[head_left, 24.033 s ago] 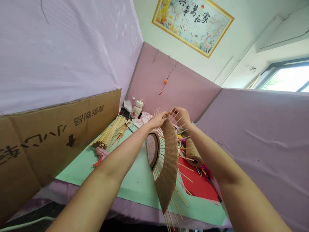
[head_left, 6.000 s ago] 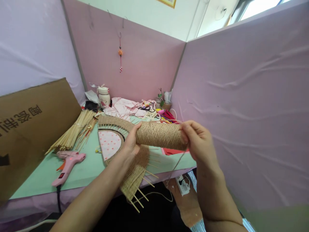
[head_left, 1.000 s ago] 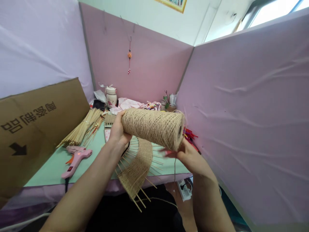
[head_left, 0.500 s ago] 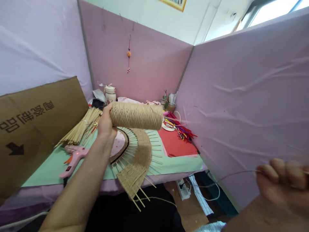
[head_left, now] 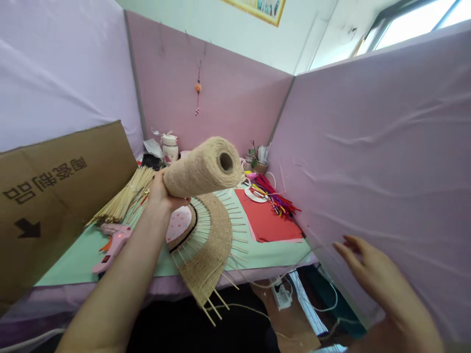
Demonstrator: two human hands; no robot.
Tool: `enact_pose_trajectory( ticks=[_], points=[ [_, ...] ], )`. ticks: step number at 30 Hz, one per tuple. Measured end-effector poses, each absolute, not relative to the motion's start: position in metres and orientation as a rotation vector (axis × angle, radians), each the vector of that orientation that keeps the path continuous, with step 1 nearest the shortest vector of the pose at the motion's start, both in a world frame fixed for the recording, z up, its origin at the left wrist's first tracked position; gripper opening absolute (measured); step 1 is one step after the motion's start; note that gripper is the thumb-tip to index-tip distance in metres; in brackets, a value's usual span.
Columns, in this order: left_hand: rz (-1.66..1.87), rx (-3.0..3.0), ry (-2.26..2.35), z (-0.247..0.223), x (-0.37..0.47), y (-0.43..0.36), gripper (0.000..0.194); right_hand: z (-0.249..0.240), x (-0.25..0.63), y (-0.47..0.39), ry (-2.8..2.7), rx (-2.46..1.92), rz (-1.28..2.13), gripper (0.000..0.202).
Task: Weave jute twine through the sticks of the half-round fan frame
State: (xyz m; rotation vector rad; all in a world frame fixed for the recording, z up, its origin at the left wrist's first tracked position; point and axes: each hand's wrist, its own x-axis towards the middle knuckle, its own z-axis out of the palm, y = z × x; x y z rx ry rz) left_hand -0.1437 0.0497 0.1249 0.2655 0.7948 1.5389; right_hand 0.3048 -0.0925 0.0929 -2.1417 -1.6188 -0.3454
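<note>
My left hand (head_left: 164, 193) is wrapped around the near end of a thick spool of jute twine (head_left: 195, 171), held above the table with its hollow core turned toward the right. Below it lies a fan-shaped weaving (head_left: 217, 235) of twine over thin wooden sticks, its lower corner jutting past the table's front edge. Off to the right, my right hand (head_left: 379, 279) is empty, thumb and fingers apart, beside the purple partition. A loose strand of twine (head_left: 272, 283) sags between the weaving and that hand.
A pink glue gun (head_left: 115, 242) and a bundle of wooden sticks (head_left: 123, 198) lie left, before a cardboard sheet (head_left: 66, 196). Red sheets (head_left: 268, 223) and coloured pipe cleaners (head_left: 274, 193) are at right. A power strip (head_left: 281, 294) sits below the table edge.
My right hand has let go of the twine, opened and moved left. The spool has turned so its core end shows, and the strand now hangs slack.
</note>
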Motion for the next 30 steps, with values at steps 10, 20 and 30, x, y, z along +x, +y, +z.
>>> enact_pose_trajectory(
  ticks=[10, 20, 30],
  points=[
    [1.82, 0.37, 0.678, 0.116, -0.08, 0.036, 0.02, 0.053, 0.079, -0.031, -1.675, -0.793, 1.17, 0.081],
    [1.496, 0.845, 0.907, 0.129, -0.11, 0.034, 0.022, 0.109, 0.192, -0.03, -1.255, -1.154, 0.669, 0.035],
    [2.05, 0.678, 0.72, 0.134, -0.095, 0.051, 0.025, 0.112, 0.245, -0.116, -1.884, -1.31, 0.712, 0.033]
  ],
)
